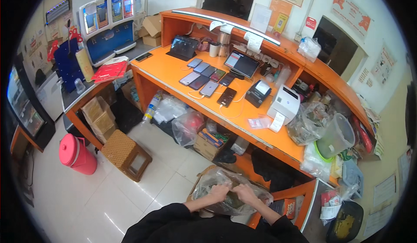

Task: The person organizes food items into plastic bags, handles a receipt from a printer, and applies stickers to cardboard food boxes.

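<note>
Low in front of me, a large clear plastic bag (pixel 234 207) lines an open cardboard box (pixel 195 181) on the floor. My left hand (pixel 219 192) is closed on the bag's gathered edge. Close beside it on the right, my right hand (pixel 245 193) also grips the plastic, with a small gap between the two fists. Something dark greenish shows through the film, too blurred to name. Above the box stands the orange counter (pixel 156 68) with several smartphones (pixel 208 89) lying on it, some with cables plugged in.
A tablet (pixel 241 62), a black receipt printer (pixel 258 93) and a white label printer (pixel 284 104) stand on the counter. A brown woven-pattern stool (pixel 122 148) and a pink drink cooler (pixel 78 155) are on the tiled floor at left. A clear bin (pixel 337 135) sits at the counter's right end.
</note>
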`<state>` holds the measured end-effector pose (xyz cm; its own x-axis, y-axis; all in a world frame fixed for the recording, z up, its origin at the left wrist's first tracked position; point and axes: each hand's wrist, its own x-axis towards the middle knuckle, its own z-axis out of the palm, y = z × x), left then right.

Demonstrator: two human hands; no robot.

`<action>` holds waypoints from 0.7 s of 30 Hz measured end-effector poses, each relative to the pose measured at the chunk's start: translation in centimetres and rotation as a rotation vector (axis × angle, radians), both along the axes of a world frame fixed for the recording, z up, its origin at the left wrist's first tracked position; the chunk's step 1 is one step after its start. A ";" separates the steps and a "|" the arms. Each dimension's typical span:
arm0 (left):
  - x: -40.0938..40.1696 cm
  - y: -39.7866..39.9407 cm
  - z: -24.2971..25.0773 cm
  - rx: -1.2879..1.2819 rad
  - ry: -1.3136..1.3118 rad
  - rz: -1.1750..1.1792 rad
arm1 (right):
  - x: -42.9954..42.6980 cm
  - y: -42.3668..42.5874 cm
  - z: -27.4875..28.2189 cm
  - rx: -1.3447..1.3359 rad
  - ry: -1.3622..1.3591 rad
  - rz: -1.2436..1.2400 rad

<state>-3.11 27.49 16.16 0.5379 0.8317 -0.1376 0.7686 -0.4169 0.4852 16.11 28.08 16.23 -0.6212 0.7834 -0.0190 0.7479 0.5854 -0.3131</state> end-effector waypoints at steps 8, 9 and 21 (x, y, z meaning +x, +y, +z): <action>-0.9 4.4 -1.0 0.060 0.175 -0.180 | 1.1 -1.2 -1.3 0.148 0.074 -0.340; -1.1 4.2 -0.3 0.073 0.146 -0.283 | 0.7 -2.1 -1.5 0.141 0.079 -0.336; -2.6 6.6 -2.7 -0.175 0.079 -0.134 | 2.1 -2.8 -2.9 -0.035 0.414 -0.161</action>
<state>-5.67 34.04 13.43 0.6239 0.7131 -0.3197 0.7506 -0.4329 0.4992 18.19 25.28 13.33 -0.4523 0.8741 0.1772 0.6361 0.4555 -0.6228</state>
